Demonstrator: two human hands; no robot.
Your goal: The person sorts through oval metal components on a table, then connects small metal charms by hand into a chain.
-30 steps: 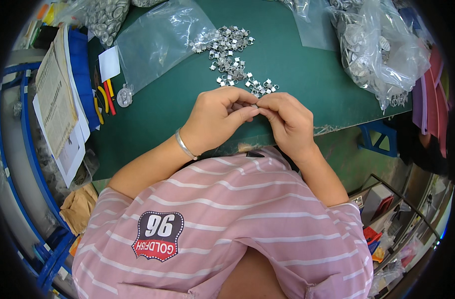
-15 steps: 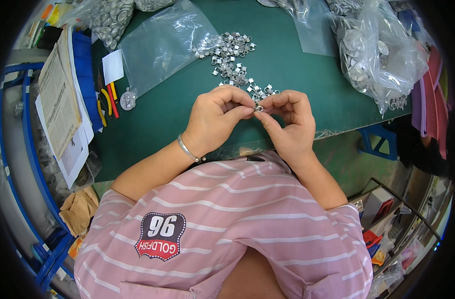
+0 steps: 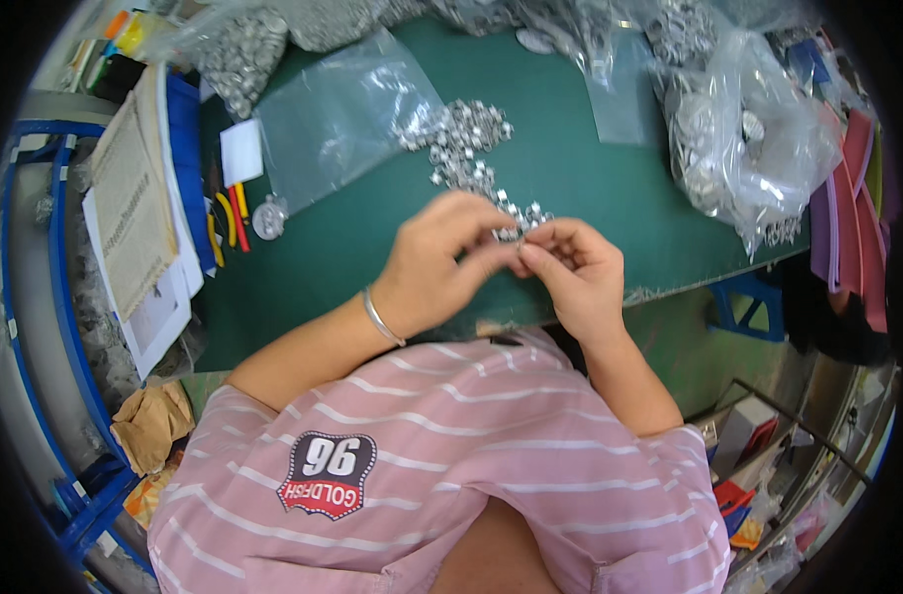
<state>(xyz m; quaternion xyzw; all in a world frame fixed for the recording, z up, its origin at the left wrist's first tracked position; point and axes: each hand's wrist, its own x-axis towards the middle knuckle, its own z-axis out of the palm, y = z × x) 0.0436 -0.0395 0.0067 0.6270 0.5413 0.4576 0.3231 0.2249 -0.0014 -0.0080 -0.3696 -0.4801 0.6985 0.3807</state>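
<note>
Over the near edge of the heap of small silver metal pieces (image 3: 471, 134), my two hands meet at the fingertips. My left hand (image 3: 433, 259) is slightly blurred; its thumb and forefinger are curved and apart, the thumb tip close to my right fingers. Silver pieces show in the gap. My right hand (image 3: 582, 272) is closed in a pinch of thumb and forefinger, which hides whatever is between them. The pieces, each with a loop and a square block, trail from the heap toward my hands on the green tabletop (image 3: 352, 233).
An empty clear plastic bag (image 3: 347, 124) lies left of the heap. Nearby are pliers with yellow handles (image 3: 224, 218), a red-handled tool (image 3: 238, 220) and a round clear object (image 3: 269, 218). Bags of silver parts (image 3: 238, 59) line the back; another bag (image 3: 733, 139) stands right.
My left forefinger has lifted away from its thumb, opening a gap where both hands had pinched a small metal piece together. My right hand keeps its pinch. The whole view has shifted slightly.
</note>
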